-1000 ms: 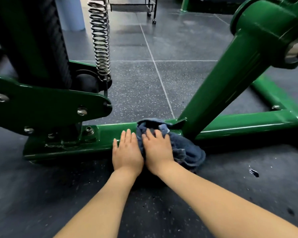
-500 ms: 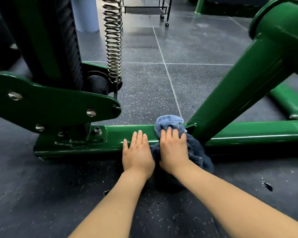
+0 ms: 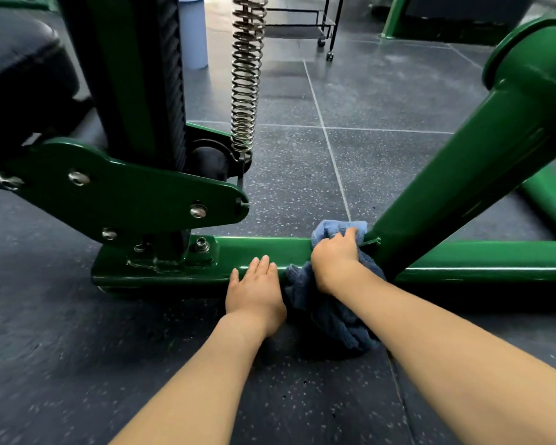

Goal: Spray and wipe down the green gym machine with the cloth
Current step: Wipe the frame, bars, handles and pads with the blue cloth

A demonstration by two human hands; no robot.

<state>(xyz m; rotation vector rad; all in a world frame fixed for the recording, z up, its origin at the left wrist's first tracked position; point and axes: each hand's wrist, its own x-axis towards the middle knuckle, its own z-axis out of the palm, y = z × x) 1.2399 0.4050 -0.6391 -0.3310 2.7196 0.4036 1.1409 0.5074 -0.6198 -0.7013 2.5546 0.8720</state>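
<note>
The green gym machine's base bar (image 3: 260,252) runs low across the floor, with a slanted green tube (image 3: 463,187) rising from it to the right. A blue cloth (image 3: 331,309) is bunched over the bar at the foot of that tube and hangs down to the floor. My right hand (image 3: 334,256) grips the cloth's top, fingers curled over it against the joint. My left hand (image 3: 257,287) lies flat with straight fingers on the bar's front edge, just left of the cloth. No spray bottle is in view.
A green bolted plate (image 3: 126,191) and a black upright stand at the left, with a steel spring (image 3: 246,78) beside them. Dark speckled rubber floor (image 3: 302,175) lies behind. A wheeled black rack (image 3: 325,27) and a pale bin (image 3: 193,33) stand far back.
My right hand has pushed the cloth up and right toward the tube's foot, its fingers now curled over the cloth. My left hand stays flat on the bar. The camera has moved closer.
</note>
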